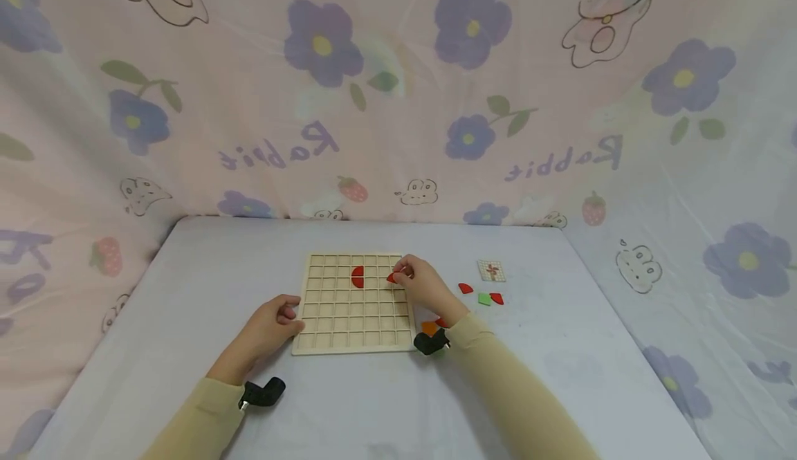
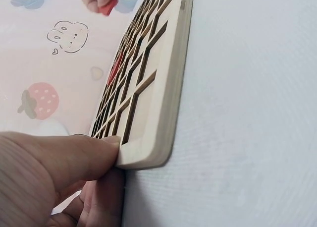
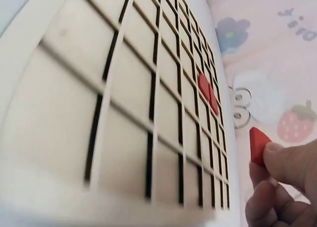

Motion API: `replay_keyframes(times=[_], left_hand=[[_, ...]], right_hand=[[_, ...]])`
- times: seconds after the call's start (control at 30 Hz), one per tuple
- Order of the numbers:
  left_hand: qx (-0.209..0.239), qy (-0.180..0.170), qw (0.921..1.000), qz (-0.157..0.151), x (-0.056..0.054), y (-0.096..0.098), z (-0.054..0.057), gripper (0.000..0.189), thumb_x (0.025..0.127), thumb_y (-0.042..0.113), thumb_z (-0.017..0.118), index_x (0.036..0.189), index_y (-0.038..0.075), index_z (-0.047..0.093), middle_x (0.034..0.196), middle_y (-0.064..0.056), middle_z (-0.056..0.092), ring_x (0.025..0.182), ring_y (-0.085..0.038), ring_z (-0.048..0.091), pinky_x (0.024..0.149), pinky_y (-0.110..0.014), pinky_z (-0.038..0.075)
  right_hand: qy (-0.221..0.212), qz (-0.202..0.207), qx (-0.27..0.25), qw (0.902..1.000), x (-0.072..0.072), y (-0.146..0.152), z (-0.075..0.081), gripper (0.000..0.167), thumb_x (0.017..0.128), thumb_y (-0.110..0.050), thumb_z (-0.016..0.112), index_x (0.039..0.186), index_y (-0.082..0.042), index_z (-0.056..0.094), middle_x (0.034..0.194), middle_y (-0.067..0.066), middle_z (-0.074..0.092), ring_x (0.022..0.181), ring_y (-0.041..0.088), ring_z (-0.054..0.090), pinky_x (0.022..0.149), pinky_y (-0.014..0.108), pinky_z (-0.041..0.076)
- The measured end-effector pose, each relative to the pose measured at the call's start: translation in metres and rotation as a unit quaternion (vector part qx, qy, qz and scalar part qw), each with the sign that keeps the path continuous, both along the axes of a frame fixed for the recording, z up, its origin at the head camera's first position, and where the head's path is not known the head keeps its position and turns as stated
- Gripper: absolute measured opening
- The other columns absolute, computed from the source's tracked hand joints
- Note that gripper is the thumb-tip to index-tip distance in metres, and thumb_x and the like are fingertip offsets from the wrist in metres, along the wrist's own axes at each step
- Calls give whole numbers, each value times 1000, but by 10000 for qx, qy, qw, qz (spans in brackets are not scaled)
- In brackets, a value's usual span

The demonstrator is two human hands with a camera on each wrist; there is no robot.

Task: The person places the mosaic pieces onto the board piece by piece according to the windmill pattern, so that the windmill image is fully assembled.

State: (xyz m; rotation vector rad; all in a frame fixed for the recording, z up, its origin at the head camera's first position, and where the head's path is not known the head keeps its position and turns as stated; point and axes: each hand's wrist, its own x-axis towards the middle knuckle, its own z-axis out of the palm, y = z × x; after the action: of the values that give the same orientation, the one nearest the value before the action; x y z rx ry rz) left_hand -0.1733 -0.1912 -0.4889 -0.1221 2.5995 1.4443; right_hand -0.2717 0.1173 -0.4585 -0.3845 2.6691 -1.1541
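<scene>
A wooden grid board (image 1: 349,323) lies flat on the table. Two red quarter-circle pieces (image 1: 358,271) sit in adjoining cells of its upper middle, straight edges facing right. My left hand (image 1: 269,325) grips the board's left edge, its thumb on the rim in the left wrist view and the other fingers beside and partly hidden under it. Over the board's upper right, my right hand (image 1: 428,288) pinches another red quarter-circle piece (image 3: 258,145) between thumb and fingertips. That piece is held above the cells, apart from them in the right wrist view.
Right of the board lie a small pattern card (image 1: 492,271), a loose red piece (image 1: 465,288), a green square (image 1: 484,299) with a red piece (image 1: 497,299) beside it, and an orange piece (image 1: 429,328) partly behind the right wrist's camera. A printed curtain (image 1: 398,121) hangs behind the table.
</scene>
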Motion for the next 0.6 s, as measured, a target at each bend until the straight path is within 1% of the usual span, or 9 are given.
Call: replay_keyframes(times=[0.1,0.23,0.4,0.6], left_hand=[[26,-20,10000,0,1,0,0,51,86,8,70,133,0,51,101,-9,52,87,-21,50,71,-32,43],[11,-22,10000,-15,1,0,-1,51,87,9,70,133,0,50,102,-9,52,88,-20,51,72,-33,44],[-33,-27,10000,26,1,0,-1,51,87,9,70,133,1,51,100,-9,52,87,-21,50,71,-32,43],[10,-62,10000,29,0,0,2,51,87,9,70,133,1,50,100,-8,51,86,-20,49,70,-32,42]], right_hand=[[40,202,-20,9998,-2,-16,-3,9,99,-24,57,104,-17,60,90,5,60,72,19,52,62,32,45],[107,278,102,9995,-6,-31,-9,10,99,-22,57,104,-17,63,89,1,61,72,17,54,62,31,45],[147,115,334,9993,-9,-44,-14,9,96,-23,62,100,-14,63,86,-1,59,75,16,54,66,31,45],[207,-127,376,9990,-9,-49,-17,11,94,-24,66,93,-13,61,83,0,58,74,16,54,67,31,45]])
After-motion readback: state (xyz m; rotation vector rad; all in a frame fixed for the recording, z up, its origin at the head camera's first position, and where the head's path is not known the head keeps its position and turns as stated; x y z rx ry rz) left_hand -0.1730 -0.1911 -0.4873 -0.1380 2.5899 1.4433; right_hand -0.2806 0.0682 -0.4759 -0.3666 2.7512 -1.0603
